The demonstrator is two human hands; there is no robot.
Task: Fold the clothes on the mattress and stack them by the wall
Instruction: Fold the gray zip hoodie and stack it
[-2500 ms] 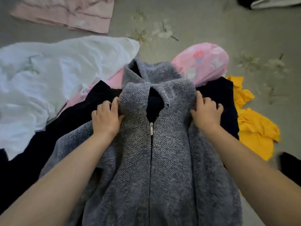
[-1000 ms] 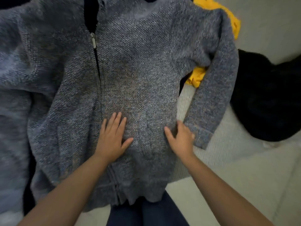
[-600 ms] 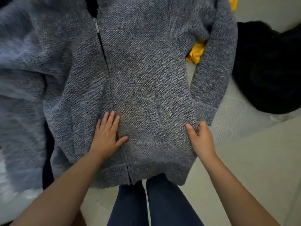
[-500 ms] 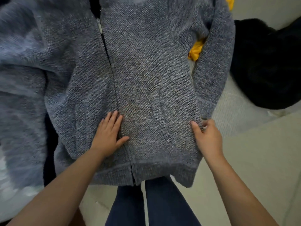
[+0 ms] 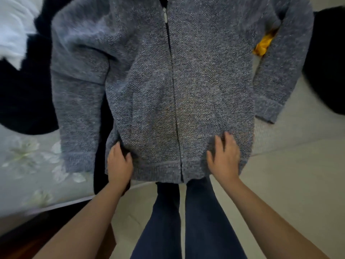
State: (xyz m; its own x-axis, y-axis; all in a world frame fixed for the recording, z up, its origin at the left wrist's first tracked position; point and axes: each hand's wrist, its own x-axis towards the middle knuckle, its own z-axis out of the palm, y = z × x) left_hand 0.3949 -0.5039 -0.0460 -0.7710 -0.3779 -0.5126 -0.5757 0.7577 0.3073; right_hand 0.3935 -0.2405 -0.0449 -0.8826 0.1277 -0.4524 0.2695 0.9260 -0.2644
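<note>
One grey zip cardigan (image 5: 177,81) lies face up, spread flat on the mattress (image 5: 28,165), unfolded. Left hand (image 5: 119,163) grips its hem corner with curled fingers; right hand (image 5: 223,157) rests on the hem, fingers loosely spread. White (image 5: 11,27), black (image 5: 324,58) and yellow (image 5: 264,43) clothes nearby remain unfolded; no stack shows.

I am counting one grey zip cardigan (image 5: 186,81) spread flat, with two sleeves showing. I am seeing two hands: the left hand (image 5: 119,163) and the right hand (image 5: 223,157). I am making out two dark garments (image 5: 24,94), one per side, plus one white cloth (image 5: 13,30), one yellow garment (image 5: 264,44) and one mattress (image 5: 28,174).
</note>
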